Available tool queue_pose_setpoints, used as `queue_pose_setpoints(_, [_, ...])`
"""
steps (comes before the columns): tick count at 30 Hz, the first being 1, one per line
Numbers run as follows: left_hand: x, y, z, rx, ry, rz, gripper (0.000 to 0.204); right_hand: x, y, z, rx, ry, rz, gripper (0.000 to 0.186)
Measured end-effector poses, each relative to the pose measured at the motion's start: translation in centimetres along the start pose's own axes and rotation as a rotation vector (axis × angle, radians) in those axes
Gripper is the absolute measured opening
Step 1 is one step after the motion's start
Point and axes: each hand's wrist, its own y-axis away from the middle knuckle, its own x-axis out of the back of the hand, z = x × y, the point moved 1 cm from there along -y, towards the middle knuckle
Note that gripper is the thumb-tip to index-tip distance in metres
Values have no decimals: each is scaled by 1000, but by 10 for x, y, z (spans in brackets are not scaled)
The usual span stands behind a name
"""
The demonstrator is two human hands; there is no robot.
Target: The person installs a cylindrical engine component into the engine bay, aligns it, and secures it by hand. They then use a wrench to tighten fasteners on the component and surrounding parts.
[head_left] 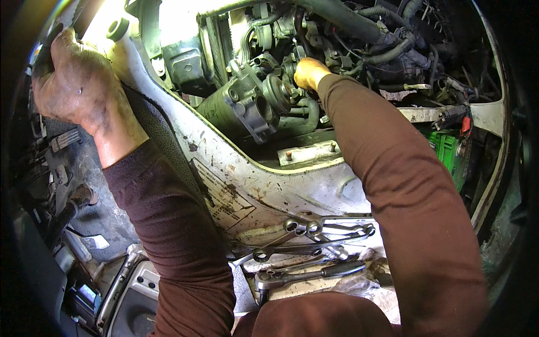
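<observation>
My left hand (81, 78), smeared with dark grime, is raised at the upper left and closed around a dark edge or bar that I cannot make out at the picture's rim. My right hand (310, 73) reaches down into the engine bay among metal parts and hoses. Its fingers are curled in, and what they hold, if anything, is hidden. Just left of it sits a round metal pulley-like part (276, 94) beside a grey cast housing with a round opening (247, 106). A black rubber hose (312, 115) bends below that hand.
Several ring spanners (303, 242) and a ratchet wrench (309, 275) lie on the dirty white ledge before me. The white metal rim (264, 180) curves around the bay. Two bolts stand on a bracket (309, 153). A green box-shaped part (446, 154) sits at the right; pedals (84, 196) show left.
</observation>
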Motion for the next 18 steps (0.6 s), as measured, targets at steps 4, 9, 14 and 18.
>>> queue_pose_setpoints(4, [0,-3,-4,-59,-22,0,22,8,4,-5,87,112,12,31])
queue_pose_setpoints(9, [4,-3,-5,-8,-45,19,35,24,39,-3,614,551,-13,33])
queue_pose_setpoints(14, [9,-8,-17,-11,19,-20,34,18,35,-11,313,415,40,33])
queue_pose_setpoints(18, [7,-4,-5,23,-63,1,33,15,21,-11,269,295,20,36])
